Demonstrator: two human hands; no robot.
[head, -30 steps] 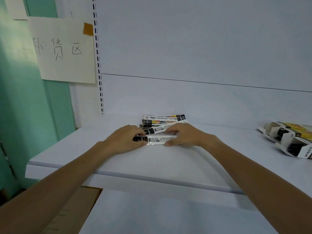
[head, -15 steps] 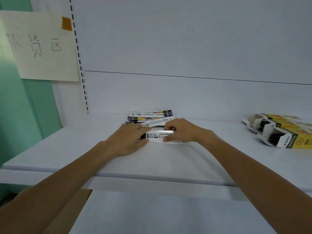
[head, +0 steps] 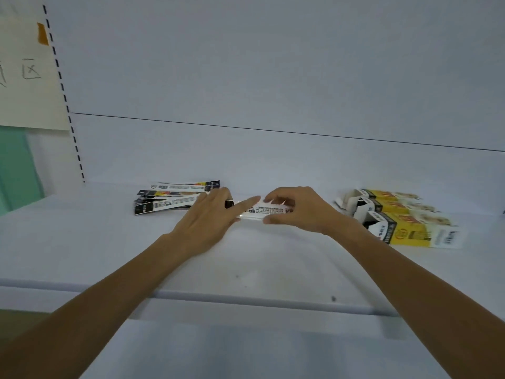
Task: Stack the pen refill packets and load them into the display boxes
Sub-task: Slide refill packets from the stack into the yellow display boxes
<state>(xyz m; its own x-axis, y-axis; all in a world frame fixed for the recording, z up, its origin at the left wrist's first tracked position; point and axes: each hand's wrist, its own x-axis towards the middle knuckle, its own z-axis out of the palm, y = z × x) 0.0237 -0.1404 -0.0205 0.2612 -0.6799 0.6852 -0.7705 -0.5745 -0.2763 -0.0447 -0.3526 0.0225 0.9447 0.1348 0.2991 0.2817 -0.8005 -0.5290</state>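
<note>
At the centre of the frame the right hand [head: 300, 209] is pinching a packet [head: 269, 211], with its thumb under the near edge and its curled fingers over the far edge. The packet is lying lengthwise, left to right, low over the white shelf [head: 246, 258]; whether it is touching the shelf cannot be told. The left hand [head: 210, 217] is reaching in from the lower left with its fingers straight and slightly spread. Its index finger is lying on the packet's left end, and the other fingers are covering that end.

Just left of the left hand, a pile [head: 175, 198] of more packets is lying fanned out on the shelf, with its right ends disappearing behind the fingers. At the right of the frame, well apart from the hands, three yellow and white boxes [head: 396, 218] are lying on their sides in a row, with their open flaps pointing left. A paper sign [head: 27, 77] is hanging at the upper left.
</note>
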